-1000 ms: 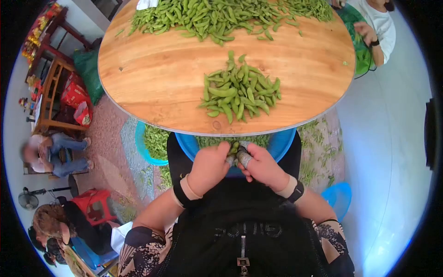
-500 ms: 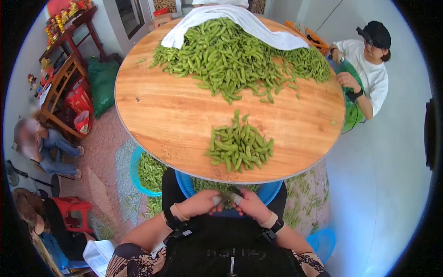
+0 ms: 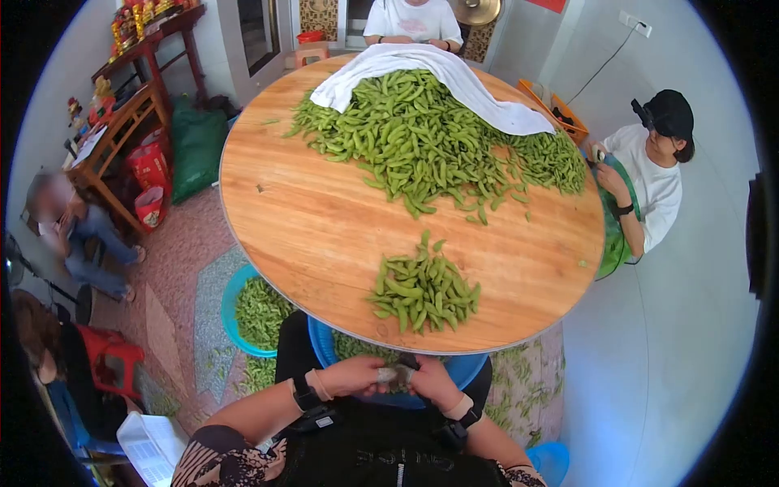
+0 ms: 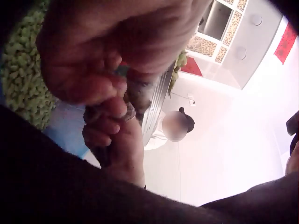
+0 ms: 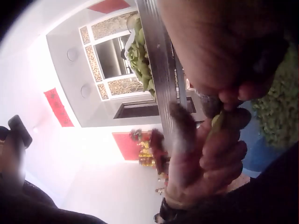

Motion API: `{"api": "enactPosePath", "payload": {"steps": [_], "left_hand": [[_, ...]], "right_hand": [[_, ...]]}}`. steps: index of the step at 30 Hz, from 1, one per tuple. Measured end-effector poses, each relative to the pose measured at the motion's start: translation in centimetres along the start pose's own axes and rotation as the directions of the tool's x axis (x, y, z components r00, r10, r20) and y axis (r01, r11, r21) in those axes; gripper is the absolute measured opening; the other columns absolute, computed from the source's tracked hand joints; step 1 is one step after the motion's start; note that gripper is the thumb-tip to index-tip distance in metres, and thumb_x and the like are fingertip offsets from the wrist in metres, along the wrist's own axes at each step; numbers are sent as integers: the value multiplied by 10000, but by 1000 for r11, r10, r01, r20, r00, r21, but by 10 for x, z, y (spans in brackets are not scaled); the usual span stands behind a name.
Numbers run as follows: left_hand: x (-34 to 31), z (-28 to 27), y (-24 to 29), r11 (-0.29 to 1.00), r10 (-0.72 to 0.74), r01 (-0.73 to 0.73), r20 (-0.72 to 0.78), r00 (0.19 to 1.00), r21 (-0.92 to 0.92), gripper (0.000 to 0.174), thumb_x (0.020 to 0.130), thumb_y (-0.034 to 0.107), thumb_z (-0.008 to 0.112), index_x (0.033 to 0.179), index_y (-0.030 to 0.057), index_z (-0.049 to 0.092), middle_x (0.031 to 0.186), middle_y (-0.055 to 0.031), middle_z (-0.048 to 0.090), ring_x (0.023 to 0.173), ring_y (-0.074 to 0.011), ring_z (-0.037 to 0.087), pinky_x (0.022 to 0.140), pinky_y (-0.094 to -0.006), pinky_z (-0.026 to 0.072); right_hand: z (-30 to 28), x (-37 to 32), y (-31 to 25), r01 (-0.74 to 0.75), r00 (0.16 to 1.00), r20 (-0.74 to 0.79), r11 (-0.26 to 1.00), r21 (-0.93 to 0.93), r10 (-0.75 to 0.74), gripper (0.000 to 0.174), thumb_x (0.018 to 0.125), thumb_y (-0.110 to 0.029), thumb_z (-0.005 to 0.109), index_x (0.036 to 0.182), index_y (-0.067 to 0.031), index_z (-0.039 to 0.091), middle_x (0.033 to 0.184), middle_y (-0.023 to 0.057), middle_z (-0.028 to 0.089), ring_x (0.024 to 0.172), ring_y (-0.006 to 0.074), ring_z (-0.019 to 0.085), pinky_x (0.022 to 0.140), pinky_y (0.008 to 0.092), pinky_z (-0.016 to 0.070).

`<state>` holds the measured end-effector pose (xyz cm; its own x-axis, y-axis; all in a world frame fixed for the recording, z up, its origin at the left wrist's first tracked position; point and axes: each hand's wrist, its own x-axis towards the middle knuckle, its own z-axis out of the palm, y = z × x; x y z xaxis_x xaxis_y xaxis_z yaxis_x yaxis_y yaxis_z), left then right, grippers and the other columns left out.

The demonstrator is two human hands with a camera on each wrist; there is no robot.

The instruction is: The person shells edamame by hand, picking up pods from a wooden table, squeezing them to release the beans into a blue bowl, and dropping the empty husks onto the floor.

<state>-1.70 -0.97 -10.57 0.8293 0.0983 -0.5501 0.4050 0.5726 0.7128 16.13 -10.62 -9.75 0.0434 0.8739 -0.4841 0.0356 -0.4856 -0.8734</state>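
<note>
In the head view my left hand (image 3: 357,375) and right hand (image 3: 432,380) meet in front of my body, over a blue basin (image 3: 320,345) of small green beans. A green soybean pod (image 5: 217,123) shows between them in the right wrist view. The left hand (image 5: 219,161) has its fingers curled round this pod, its thumb wrapped in greyish tape. Fingertips of the right hand (image 5: 224,51) pinch at the pod's upper end. In the left wrist view the fingers hide the pod. A small pile of soybean pods (image 3: 426,292) lies on the table near its front edge.
The round wooden table (image 3: 316,211) carries a large heap of pods (image 3: 414,138), partly under a white cloth (image 3: 430,58). A turquoise basin (image 3: 230,312) stands on the floor at left. Pod shells (image 3: 523,390) litter the floor at right. People sit around, one at right (image 3: 653,191).
The head view has tilted up, so the table's far side shows and the hands appear lower. Both hands stay together over the basin, their fingers shifting around the pod.
</note>
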Motion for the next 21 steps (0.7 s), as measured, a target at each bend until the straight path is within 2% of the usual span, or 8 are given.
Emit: {"api": "enactPosePath", "payload": {"steps": [2, 4, 8, 12, 15, 17, 20, 21], "left_hand": [[8, -1, -1, 1000, -10, 11, -63, 998, 5, 192, 953, 233, 491, 999, 59, 558, 749, -6, 553, 607, -76, 482, 554, -203, 408], [12, -3, 3, 994, 98, -99, 14, 995, 49, 192, 951, 210, 479, 1014, 52, 570, 723, -10, 556, 583, -73, 478, 535, -210, 406], [18, 1, 10, 972, 85, -68, -67, 994, 226, 199, 917, 149, 457, 1025, 28, 572, 753, -56, 578, 602, -102, 513, 553, -237, 433], [34, -9, -8, 557, 427, -168, -108, 898, 814, 339, 711, 23, 467, 1015, 41, 614, 1006, -245, 603, 987, -410, 565, 857, -442, 456], [27, -6, 0, 407, 469, -132, -83, 879, 904, 540, 678, 29, 498, 1214, 68, 557, 1145, -266, 563, 1126, -413, 503, 989, -429, 399], [19, -1, 3, 36, 765, -175, 85, 638, 984, 585, 695, 56, 539, 1274, 30, 464, 1109, -277, 577, 1103, -403, 526, 954, -434, 421], [10, 6, 17, 505, 530, -246, -72, 845, 828, 448, 755, 105, 566, 1191, 12, 516, 1056, -251, 605, 1036, -393, 571, 885, -425, 458], [13, 5, 15, 457, 514, -223, -51, 857, 861, 335, 801, 137, 573, 1104, -4, 549, 1020, -229, 621, 971, -383, 598, 825, -406, 476]], "right_hand": [[-1, 6, 7, -22, 1000, 13, 995, 99, 21, 208, 876, -188, 615, 1011, -31, 591, 639, -2, 529, 501, 69, 468, 457, 223, 382], [-7, 10, 17, -203, 979, 131, 764, 612, 154, 206, 876, -148, 606, 1044, -38, 558, 650, 3, 508, 519, 75, 457, 467, 225, 374], [-12, 14, 24, -153, 988, 68, 814, 561, 140, 258, 874, -172, 632, 1059, -34, 517, 688, 18, 535, 510, 74, 465, 430, 230, 379], [-10, 11, 21, 41, 989, -149, 954, 298, 4, 283, 824, -72, 632, 1082, -6, 535, 671, 35, 552, 481, 105, 473, 424, 248, 386], [-13, 11, 26, 17, 979, -206, 992, 123, 9, 220, 839, -37, 569, 1058, -29, 554, 721, 42, 586, 495, 85, 471, 428, 239, 384], [-11, 2, 13, 27, 980, -197, 970, 242, 22, 201, 874, -70, 568, 1068, -22, 553, 720, 39, 581, 499, 69, 451, 422, 221, 376], [-10, -4, 10, 26, 992, -126, 968, 248, 6, 148, 890, -114, 569, 993, -9, 583, 714, 32, 575, 513, 57, 443, 428, 210, 376], [-8, -6, 5, 15, 993, -121, 968, 252, 16, 148, 890, -114, 569, 993, -9, 583, 714, 32, 575, 513, 57, 443, 428, 210, 376]]}}
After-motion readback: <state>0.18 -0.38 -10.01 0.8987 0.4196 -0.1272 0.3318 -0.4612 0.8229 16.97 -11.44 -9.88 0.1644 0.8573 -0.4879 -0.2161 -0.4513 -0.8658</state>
